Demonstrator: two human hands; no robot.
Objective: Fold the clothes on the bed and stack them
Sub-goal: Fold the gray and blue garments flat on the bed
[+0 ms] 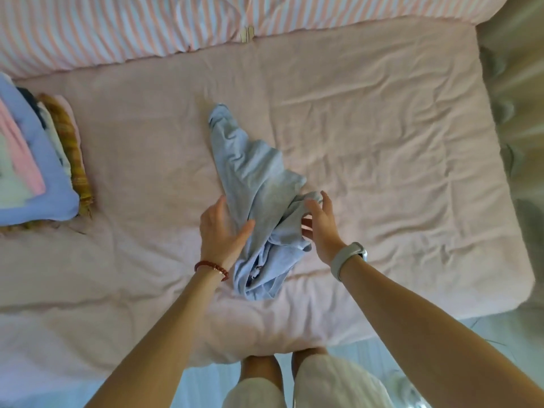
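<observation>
**One loose garment, one stack, two hands on the bed**

Nearest, at 6 o'clock, the person's two legs (265, 375) stand against the bed's edge, in white shorts (329, 381). Two bare forearms reach forward over the bed (382, 148), which carries a wrinkled pink sheet.

The left hand (222, 231) wears one red bead bracelet (212, 267). Its fingers are straight and relaxed, grip released, with the thumb lying against the left side of the garment. The right hand (319, 222) wears one white watch (347, 259). Its fingers are spread and lightly bent at the garment's right edge; I cannot tell whether they pinch the cloth or only touch it.

Between the hands lies one crumpled light-blue garment (259, 184), unfolded, stretching from near the bed's edge toward 12 o'clock at the middle of the bed.

At 9 o'clock, well apart, sits one stack of folded clothes (38, 172): pink and blue pieces on top, with dark, white and striped brown layers showing at its side.

Farthest, at 12 o'clock, two pink-and-white striped pillows (117, 28) lie side by side across the head of the bed.
</observation>
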